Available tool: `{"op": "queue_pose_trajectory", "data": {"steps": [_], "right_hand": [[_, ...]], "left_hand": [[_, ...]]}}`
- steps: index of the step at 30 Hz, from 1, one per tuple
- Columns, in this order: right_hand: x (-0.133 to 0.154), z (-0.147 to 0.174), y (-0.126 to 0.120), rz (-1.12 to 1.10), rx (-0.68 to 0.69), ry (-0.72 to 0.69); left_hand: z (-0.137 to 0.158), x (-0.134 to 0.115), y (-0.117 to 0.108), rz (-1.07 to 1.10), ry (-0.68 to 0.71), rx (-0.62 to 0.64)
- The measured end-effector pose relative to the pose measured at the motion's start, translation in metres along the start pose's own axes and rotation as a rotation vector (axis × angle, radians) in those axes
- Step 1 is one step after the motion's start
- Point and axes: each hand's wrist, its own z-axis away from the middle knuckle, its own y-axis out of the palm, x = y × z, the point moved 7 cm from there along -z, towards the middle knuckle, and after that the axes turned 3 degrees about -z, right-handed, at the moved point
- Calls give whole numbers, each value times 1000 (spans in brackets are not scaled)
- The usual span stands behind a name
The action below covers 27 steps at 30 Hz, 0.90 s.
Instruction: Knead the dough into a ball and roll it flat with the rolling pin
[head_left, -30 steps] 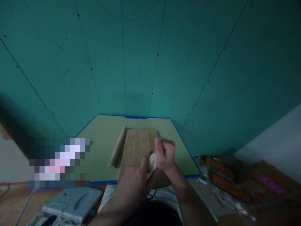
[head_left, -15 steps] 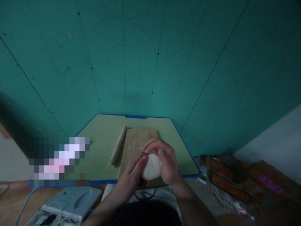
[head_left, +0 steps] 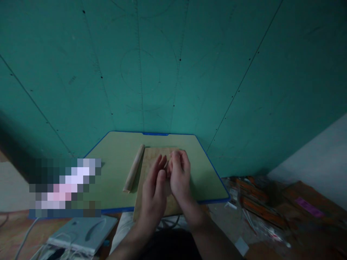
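Observation:
A pale piece of dough (head_left: pixel 167 189) shows only as a small patch between my hands, above a wooden board (head_left: pixel 146 164). My right hand (head_left: pixel 180 177) is curled around the dough, its thumb and fingertips drawn together at the top; the palm side is hidden. Close beside it on the left, my left hand (head_left: pixel 154 187) has its fingers extended forward and its thumb raised apart from them. Whether the left palm touches the dough is unclear. A wooden rolling pin (head_left: pixel 134 168) lies along the board's left side.
The board rests on a pale table (head_left: pixel 108 184) with a blue rim, against a green wall (head_left: pixel 151 79). A blurred-out object (head_left: pixel 67 186) sits at the table's left. A grey appliance (head_left: pixel 84 231) with cables is below left; boards and clutter (head_left: pixel 265 206) cover the floor at right.
The round, pale dough was plainly visible in both hands and is now mostly covered. My right hand has turned and curled inward; the left fingers have swung up and straightened. The view shifted slightly.

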Motion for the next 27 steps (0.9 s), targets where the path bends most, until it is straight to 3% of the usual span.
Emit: {"op": "queue_pose_trajectory", "data": {"steps": [3,6,8,12,15,18,22,27], "right_hand": [[-7,0,-1,40,27,12],[-18,10,11,-54,242,80],[-19,20,18,-63,358,106],[1,34,18,67,387,38],[18,45,19,107,422,-11],[24,57,22,136,426,-106],[25,61,24,129,307,-249],[20,35,19,216,237,-163]], "left_hand": [[9,-18,7,-193,228,124],[16,-31,13,-282,359,232],[14,-35,13,-283,388,236],[4,-42,12,-284,433,165],[-3,-40,9,-192,360,137],[-13,-29,2,-20,175,104],[-23,-4,5,195,-94,115],[-16,19,6,340,-221,-28]]}}
